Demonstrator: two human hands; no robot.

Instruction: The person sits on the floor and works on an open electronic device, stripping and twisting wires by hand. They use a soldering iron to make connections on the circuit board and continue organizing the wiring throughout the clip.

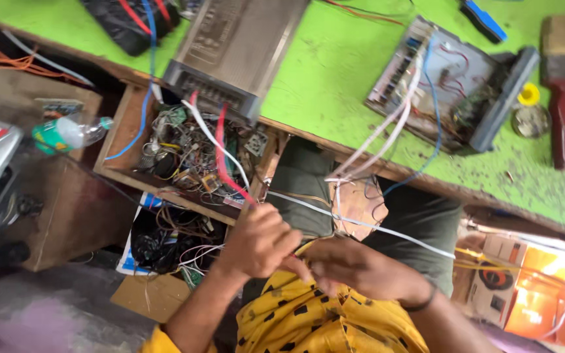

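Pinching: left hand [259,243] and right hand [354,267] meet at 6 o'clock, fingers closed on the red wire [225,167] end
Red wire: runs up toward 11 o'clock to the metal box [233,46], white wire [212,138] beside it
Handling: likely light, limp, thin; slick insulation; best gripped near the end
Other white wire [361,223]: crosses above the right hand toward 3 o'clock
Open board [449,82]: at 1 o'clock on the green table [335,65]
Drawer [125,127]: at 10 o'clock, full of parts

the left hand [259,243] hides the red wire [227,163] end; paintbrush [560,78] bristles cut off at the top edge
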